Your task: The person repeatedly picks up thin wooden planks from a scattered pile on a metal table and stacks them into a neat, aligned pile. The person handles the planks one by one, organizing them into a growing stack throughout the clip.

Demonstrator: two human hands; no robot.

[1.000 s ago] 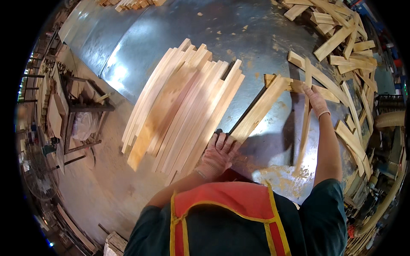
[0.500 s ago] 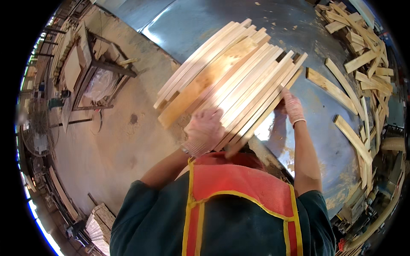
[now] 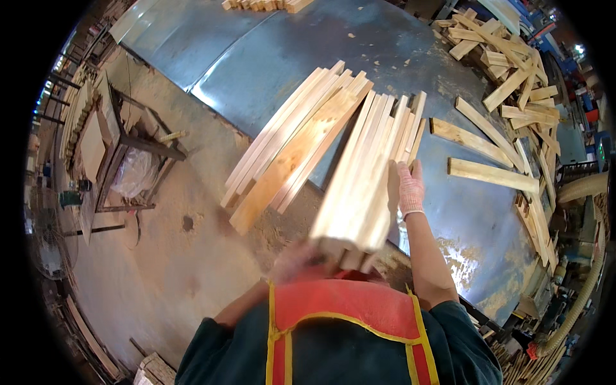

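A bundle of pale wooden strips (image 3: 359, 186) stands apart from the other strips, its near end pulled toward my body and overhanging the table edge. My right hand (image 3: 411, 189), in a light knitted glove, presses on the bundle's right side, its fingers partly hidden against the wood. By the bundle's near left end is my left hand (image 3: 296, 260), badly smeared by motion; its fingers do not show. To the left lies a second group of strips (image 3: 282, 135), with a wider, yellower board (image 3: 292, 160) slanted across its top.
The grey metal table (image 3: 256, 77) carries a few loose boards (image 3: 475, 141) on the right and a heap of offcuts (image 3: 520, 77) beyond. More wood pieces (image 3: 266, 5) sit at the far edge. A wooden stand (image 3: 128, 147) is on the floor at left.
The single row of strips has split. The right part has come toward me and turned steeper; the left part stays behind. One loose board at right lies at a different angle.
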